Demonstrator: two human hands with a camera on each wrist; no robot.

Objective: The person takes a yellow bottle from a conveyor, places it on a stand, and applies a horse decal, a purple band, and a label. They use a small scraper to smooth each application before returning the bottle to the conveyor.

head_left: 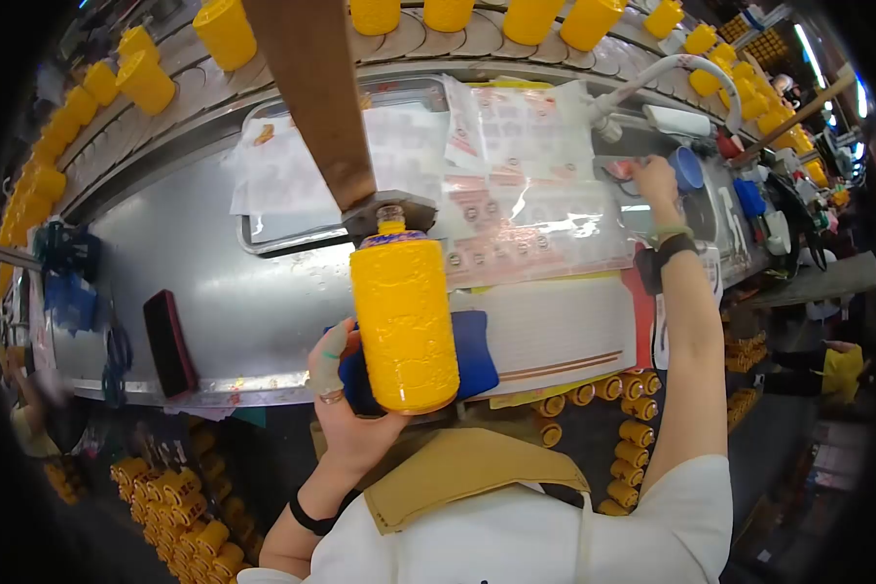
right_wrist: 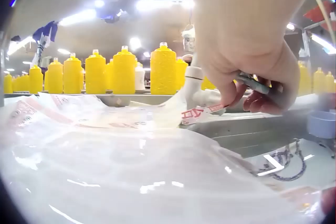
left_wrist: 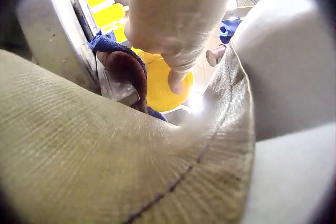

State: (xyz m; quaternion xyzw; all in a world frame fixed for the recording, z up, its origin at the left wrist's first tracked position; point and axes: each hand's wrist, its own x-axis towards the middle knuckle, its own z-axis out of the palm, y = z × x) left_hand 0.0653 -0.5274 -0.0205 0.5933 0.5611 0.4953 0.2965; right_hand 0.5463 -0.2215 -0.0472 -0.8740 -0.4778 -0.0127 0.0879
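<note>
A yellow textured bottle [head_left: 404, 326] with a clear neck lies lengthwise, its neck at a dark metal piece [head_left: 420, 210] below a wooden beam. My left hand [head_left: 355, 423] grips its base end; in the left wrist view the hand [left_wrist: 168, 19] has its thumb on the yellow bottle [left_wrist: 157, 85]. Over the tray at the right, my right hand [head_left: 655, 180] pinches a small red-and-white printed piece, and the right wrist view shows this printed piece [right_wrist: 195, 113] hanging from the fingertips of the hand [right_wrist: 252, 40]. A thin greenish object [right_wrist: 254, 83] is also held in its curled fingers.
Printed sheets under clear film [head_left: 526, 214] cover the middle of the metal table [head_left: 136, 234]. A blue cup [head_left: 686, 169] and a curved white pipe [head_left: 686, 62] stand at the right. A phone [head_left: 169, 343] lies at the left. Yellow bottles [head_left: 224, 34] line the conveyor behind.
</note>
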